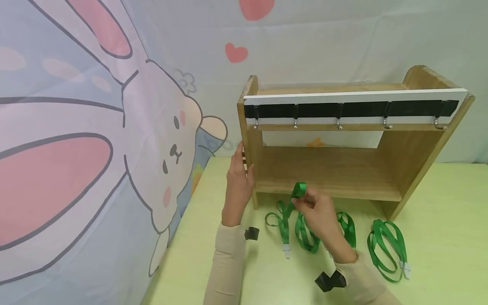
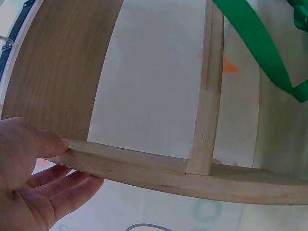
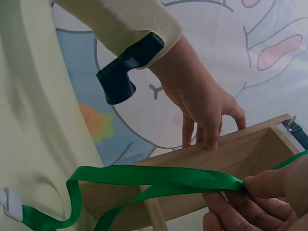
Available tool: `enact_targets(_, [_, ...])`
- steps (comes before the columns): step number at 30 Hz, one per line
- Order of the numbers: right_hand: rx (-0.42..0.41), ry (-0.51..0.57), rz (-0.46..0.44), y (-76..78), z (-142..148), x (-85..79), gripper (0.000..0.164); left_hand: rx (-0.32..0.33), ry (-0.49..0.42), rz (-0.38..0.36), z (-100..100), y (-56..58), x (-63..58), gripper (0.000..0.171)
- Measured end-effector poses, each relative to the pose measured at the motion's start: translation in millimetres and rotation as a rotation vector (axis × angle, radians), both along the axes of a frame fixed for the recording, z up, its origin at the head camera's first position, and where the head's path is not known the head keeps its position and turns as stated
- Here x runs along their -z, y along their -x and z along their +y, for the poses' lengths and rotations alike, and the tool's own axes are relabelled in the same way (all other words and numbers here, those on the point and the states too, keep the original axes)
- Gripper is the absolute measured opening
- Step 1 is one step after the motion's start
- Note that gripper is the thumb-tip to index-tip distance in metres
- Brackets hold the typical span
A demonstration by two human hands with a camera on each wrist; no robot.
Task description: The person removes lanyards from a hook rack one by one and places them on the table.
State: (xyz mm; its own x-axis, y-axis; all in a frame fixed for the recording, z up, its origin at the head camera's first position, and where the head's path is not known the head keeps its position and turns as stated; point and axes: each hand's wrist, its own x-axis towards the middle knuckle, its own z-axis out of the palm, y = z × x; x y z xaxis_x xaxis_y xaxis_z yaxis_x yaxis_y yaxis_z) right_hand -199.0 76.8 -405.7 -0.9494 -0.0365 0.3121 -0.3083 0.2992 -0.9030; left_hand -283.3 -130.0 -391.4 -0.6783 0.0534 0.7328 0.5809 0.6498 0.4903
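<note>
My left hand (image 1: 239,186) grips the left side panel of a small wooden shelf (image 1: 328,169). In the left wrist view, the thumb lies on one face of the panel (image 2: 144,168) and the fingers on the other. In front of the shelf, my right hand (image 1: 322,214) pinches a green lanyard (image 1: 284,222) near its looped end. Its ribbon (image 3: 159,175) stretches away from the fingertips in the right wrist view. The white clip (image 1: 286,250) hangs at or rests on the table; I cannot tell which.
Several metal hooks (image 1: 338,123) line a black strip (image 1: 360,109) on the shelf's white front board. More green lanyards lie on the pale green table (image 1: 450,220): one coiled lanyard (image 1: 400,243) at the right, others partly behind my right hand. A rabbit-printed cloth (image 1: 152,127) hangs at the left.
</note>
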Motion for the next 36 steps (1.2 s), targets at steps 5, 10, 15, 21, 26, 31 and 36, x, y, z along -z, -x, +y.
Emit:
enact_targets(5, [-0.067, 0.091, -0.061, -0.7, -4, 6.7, 0.005, 0.002, 0.003, -0.001, -1, -0.2, 0.0, 0.065])
enact_targets(10, [-0.113, 0.133, -0.085, -1.4, -7, 9.7, 0.004, -0.003, -0.001, -0.001, 1, -0.2, 1.1, 0.065])
enact_targets(15, [-0.139, 0.135, -0.134, -0.5, -11, 15.5, 0.01, 0.003, -0.006, -0.007, 2, -0.4, 0.2, 0.065])
enact_targets(21, [-0.133, 0.119, -0.165, 3.6, -17, 19.4, 0.014, -0.003, -0.008, -0.014, 1, -1.7, -0.2, 0.066])
enact_targets(26, [-0.103, 0.058, -0.165, 9.1, -19, 24.1, 0.011, -0.003, -0.004, -0.015, 0, -0.5, -0.4, 0.066])
enact_targets(31, [-0.089, -0.016, -0.14, 13.9, -19, 35.2, 0.018, -0.003, -0.01, -0.016, 0, -0.3, -0.4, 0.067])
enact_targets(36, [-0.096, -0.126, -0.104, 15.3, -19, 44.9, 0.02, 0.003, -0.014, -0.021, 0, -0.5, -0.5, 0.067])
